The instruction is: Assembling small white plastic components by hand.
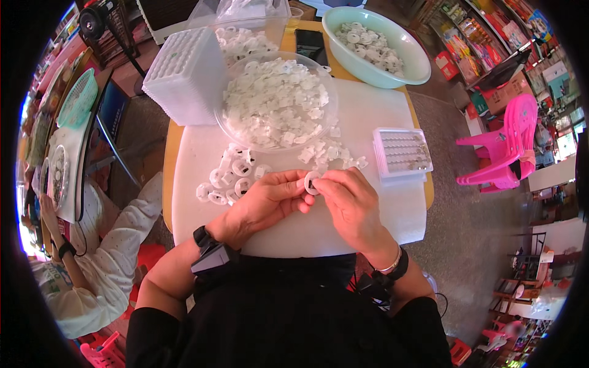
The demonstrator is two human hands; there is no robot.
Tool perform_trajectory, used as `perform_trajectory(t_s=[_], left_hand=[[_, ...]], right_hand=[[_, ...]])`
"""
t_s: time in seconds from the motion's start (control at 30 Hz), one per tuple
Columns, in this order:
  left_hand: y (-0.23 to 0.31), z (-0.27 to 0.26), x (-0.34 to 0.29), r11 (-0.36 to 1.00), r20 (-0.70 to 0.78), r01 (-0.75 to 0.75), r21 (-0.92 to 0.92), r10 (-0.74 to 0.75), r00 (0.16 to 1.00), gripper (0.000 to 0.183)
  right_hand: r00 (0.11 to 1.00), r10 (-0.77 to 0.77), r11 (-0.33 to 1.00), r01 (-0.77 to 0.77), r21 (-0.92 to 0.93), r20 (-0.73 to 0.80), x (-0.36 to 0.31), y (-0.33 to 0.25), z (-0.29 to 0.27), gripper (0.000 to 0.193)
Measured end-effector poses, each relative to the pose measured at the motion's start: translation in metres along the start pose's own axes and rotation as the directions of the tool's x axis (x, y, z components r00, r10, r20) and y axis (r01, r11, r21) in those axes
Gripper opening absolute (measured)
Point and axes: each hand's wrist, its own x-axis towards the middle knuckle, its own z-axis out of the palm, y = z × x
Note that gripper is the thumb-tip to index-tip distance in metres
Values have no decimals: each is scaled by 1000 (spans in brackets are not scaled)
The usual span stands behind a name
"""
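Over the near middle of the white-covered table, my left hand (pixel 267 199) pinches a small white plastic ring (pixel 311 182) with a dark spot in its opening. From the other side my right hand (pixel 353 199) closes thumb and fingers at the same ring; any smaller piece between those fingertips is hidden. Left of the hands lies a loose group of similar white rings (pixel 242 186). Just beyond my fingers, small translucent white clips (pixel 328 153) are scattered. Behind them, a round clear tray (pixel 248 145) holds a heap of such clips.
A stack of white dimpled trays (pixel 184 83) stands far left, beside a clear bin (pixel 270 13) of parts. A phone (pixel 311 44) and a pale green basin (pixel 417 66) are at the back. A shallow tray stack (pixel 402 172) sits right. Another person's arm (pixel 76 270) shows at left.
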Motion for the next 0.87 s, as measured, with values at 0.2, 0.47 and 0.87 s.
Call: perform_trajectory(t_s=[0.2,0.47,0.87], left_hand=[[-1,4,0,999,-27,6,45,-5,1000,30],[-3,5,0,992,-31,25,120,-22,999,33],[-6,1,2,987,-5,22,160,-22,1000,38]], right_hand=[[998,15,1000,-16,21,55,3,2,-4,25],[978,37,996,-53,75,207,8,4,-14,21],[911,274,897,-357,259,308,3,3,-16,25]])
